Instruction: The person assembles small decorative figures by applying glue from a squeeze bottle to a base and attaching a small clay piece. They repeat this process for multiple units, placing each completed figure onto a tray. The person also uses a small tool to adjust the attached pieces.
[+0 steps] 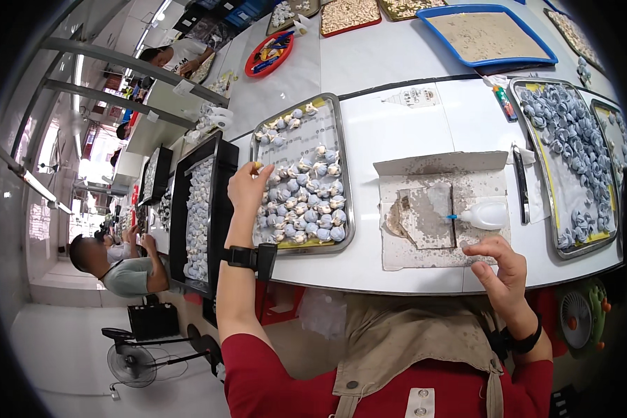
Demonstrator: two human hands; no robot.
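Note:
My left hand point(246, 188) is over the left edge of a metal tray point(347, 181), its fingertips pinched at a small yellowish bit that I cannot make out clearly. Rows of small round blue-grey and cream figures point(305, 198) fill the tray's near part, with a few more at its far end. My right hand point(500, 272) hovers above the table's near edge, thumb and forefinger apart, with nothing visible between them. Just beyond it lies a white squeeze bottle point(486, 216) with a blue tip, on a stained piece of folded cardboard point(397, 254).
At right, a metal tray point(554, 230) holds many blue-grey cup-shaped pieces; a dark slim tool point(521, 182) lies beside it. A black crate point(219, 188) of pieces stands at left. Farther back are a red basket point(249, 68) and a blue tray point(425, 15). Other people sit at left.

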